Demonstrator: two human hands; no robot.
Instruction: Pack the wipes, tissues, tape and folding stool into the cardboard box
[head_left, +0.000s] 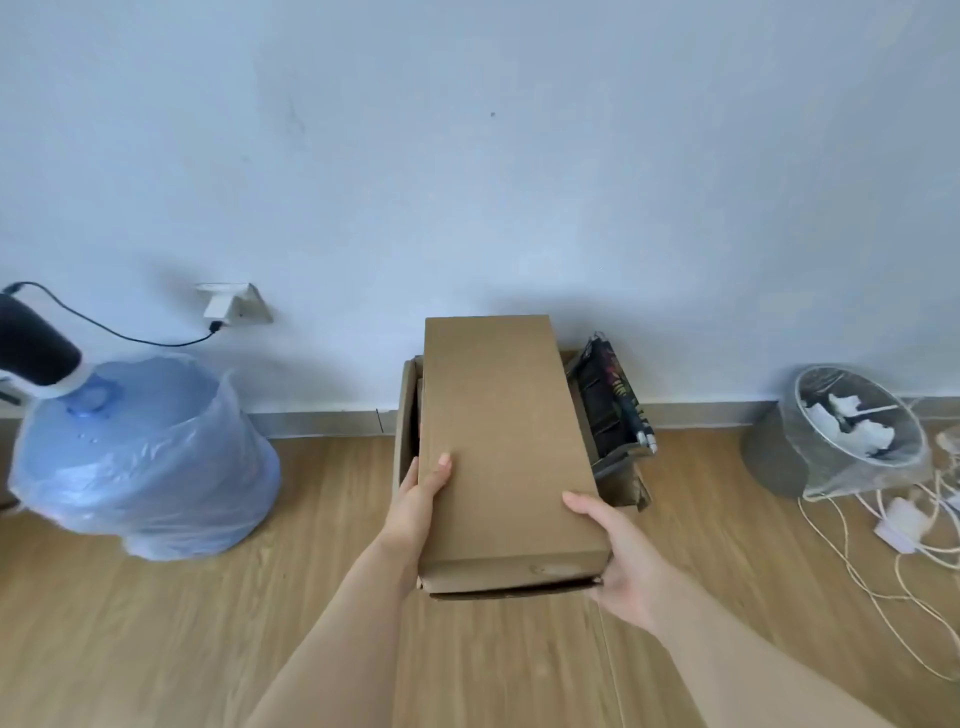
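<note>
I hold a closed, long brown cardboard box (498, 441) in both hands, a little above the wooden floor near the wall. My left hand (421, 499) grips its left side, with the thumb on top. My right hand (618, 561) grips its near right corner. Under and behind it stands an open cardboard box (408, 405), mostly hidden, so I cannot see its contents. A dark folded item with colourful print (613, 400) leans at that open box's right side, over a bent flap. I see no wipes, tissues or tape.
A blue water jug in a plastic bag (140, 457) with a pump on top stands at the left. A cable runs from it to a wall socket (234, 304). At the right are a lined wastebasket (841, 431) and loose cables with a charger (898, 525).
</note>
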